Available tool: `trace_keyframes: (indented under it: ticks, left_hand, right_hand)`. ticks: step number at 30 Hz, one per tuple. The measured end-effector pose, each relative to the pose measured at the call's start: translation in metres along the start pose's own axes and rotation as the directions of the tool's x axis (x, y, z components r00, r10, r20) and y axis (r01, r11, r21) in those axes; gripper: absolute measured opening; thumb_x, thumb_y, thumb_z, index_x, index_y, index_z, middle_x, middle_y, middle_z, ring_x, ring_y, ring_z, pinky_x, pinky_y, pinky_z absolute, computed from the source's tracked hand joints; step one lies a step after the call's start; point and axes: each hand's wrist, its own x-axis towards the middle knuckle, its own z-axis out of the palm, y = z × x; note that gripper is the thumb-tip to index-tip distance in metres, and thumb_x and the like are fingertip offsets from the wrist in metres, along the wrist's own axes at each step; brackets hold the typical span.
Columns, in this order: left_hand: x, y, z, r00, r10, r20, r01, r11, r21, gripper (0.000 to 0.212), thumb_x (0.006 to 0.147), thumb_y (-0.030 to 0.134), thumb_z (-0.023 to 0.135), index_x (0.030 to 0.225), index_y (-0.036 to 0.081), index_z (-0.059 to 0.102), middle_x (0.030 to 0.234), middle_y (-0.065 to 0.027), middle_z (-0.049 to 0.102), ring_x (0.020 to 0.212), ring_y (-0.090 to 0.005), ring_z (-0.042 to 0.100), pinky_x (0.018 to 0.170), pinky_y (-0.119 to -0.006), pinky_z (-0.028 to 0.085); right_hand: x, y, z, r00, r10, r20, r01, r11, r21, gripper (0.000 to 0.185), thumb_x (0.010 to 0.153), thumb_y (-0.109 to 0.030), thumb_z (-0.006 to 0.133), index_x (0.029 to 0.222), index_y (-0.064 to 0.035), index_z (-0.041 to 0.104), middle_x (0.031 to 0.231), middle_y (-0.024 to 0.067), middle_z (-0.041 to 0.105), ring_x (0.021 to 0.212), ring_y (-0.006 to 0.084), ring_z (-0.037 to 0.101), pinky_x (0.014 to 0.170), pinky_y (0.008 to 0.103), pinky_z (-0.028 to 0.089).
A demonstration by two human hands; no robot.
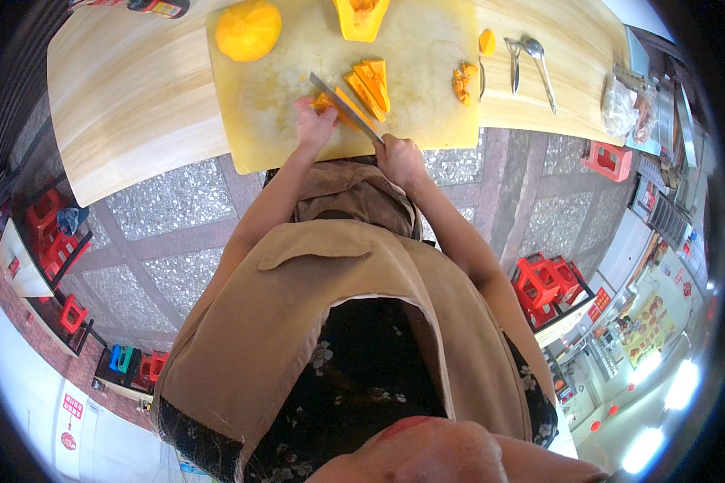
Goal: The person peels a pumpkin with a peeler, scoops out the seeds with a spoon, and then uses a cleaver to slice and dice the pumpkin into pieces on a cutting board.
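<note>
A yellow plastic cutting board [423, 108] lies on the table before me. My right hand [402, 160] grips the handle of a kitchen knife [347, 110], its blade pointing up and left over the board. Under and beside the blade are orange pumpkin pieces [323, 102], and the fingers of my left hand [314, 124] hold them at their left end. Just right of the knife rest several cut pumpkin slices [368, 87]. A rounded pumpkin piece [249, 30] sits at the upper left, and a hollowed pumpkin chunk [362, 21] at the top edge of the view.
Pumpkin scraps [461, 83] lie by the board's right edge. Beyond it, on the wooden table [139, 90], are a small pumpkin bit [487, 42], a peeler [513, 66] and a metal spoon [541, 66]. A plastic bag [621, 108] is farther right. Red stools [607, 160] stand on the floor.
</note>
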Motion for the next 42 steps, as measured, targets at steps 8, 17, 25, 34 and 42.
trace_keyframes:
  ticks: [8, 17, 25, 34, 42]
  left_hand:
    - [0.001, 0.0, -0.004, 0.999, 0.03, 0.029, -0.034, 0.991, 0.127, 0.051, 0.078, 0.009, 0.066, 0.113, 0.004, 0.03, 0.077, -0.0117, 0.061, 0.064, -0.0192, 0.062, 0.054, -0.032, 0.052]
    - [0.005, 0.002, -0.005, 0.993, -0.035, 0.115, 0.034, 0.999, 0.012, 0.048, 0.078, 0.004, 0.064, 0.112, 0.007, 0.03, 0.084, -0.0102, 0.054, 0.066, -0.0171, 0.057, 0.058, -0.031, 0.051]
    - [-0.021, 0.058, -0.027, 0.829, 0.413, 0.376, -0.517, 0.313, 0.797, 0.085, 0.065, 0.024, 0.081, 0.133, 0.012, 0.031, 0.121, -0.0139, 0.047, 0.111, -0.0265, 0.05, 0.092, -0.049, 0.043]
    - [0.045, 0.145, 0.043, 0.088, -0.222, 0.971, -0.826, -0.56, -0.053, 0.132, 0.038, 0.049, 0.085, 0.147, 0.022, 0.017, 0.149, -0.0106, 0.022, 0.139, -0.0292, 0.017, 0.113, -0.052, 0.011]
    - [0.058, 0.105, 0.024, 0.382, 0.15, 0.912, -0.876, -0.257, 0.409, 0.112, 0.047, 0.043, 0.084, 0.138, 0.011, 0.029, 0.131, -0.0117, 0.039, 0.124, -0.0325, 0.033, 0.101, -0.05, 0.028]
  right_hand:
    - [0.017, -0.007, 0.006, 0.994, 0.058, 0.088, -0.052, 0.996, -0.069, 0.027, 0.088, -0.029, 0.053, 0.087, -0.0024, 0.059, 0.078, 0.0265, 0.063, 0.075, 0.0442, 0.063, 0.068, 0.0515, 0.052]
    - [0.038, 0.009, 0.049, 0.997, -0.029, -0.076, 0.03, 0.999, 0.022, 0.022, 0.087, -0.027, 0.052, 0.088, -0.0054, 0.057, 0.075, 0.0232, 0.063, 0.071, 0.041, 0.063, 0.065, 0.0501, 0.051]
    - [-0.013, -0.005, 0.042, 0.876, -0.013, -0.482, 0.178, 0.938, 0.297, 0.012, 0.083, -0.015, 0.057, 0.092, -0.0066, 0.058, 0.076, 0.0194, 0.064, 0.066, 0.0364, 0.064, 0.059, 0.0443, 0.052]
    - [-0.049, 0.021, 0.079, 0.686, 0.644, -0.338, -0.313, 0.68, 0.663, 0.035, 0.087, -0.027, 0.056, 0.083, 0.0073, 0.061, 0.069, 0.0275, 0.06, 0.073, 0.0414, 0.064, 0.064, 0.0438, 0.047]
    - [-0.042, -0.002, 0.088, 0.724, 0.576, -0.379, -0.231, 0.721, 0.653, 0.025, 0.087, -0.021, 0.055, 0.086, 0.0033, 0.059, 0.07, 0.0267, 0.061, 0.067, 0.0434, 0.062, 0.06, 0.0486, 0.049]
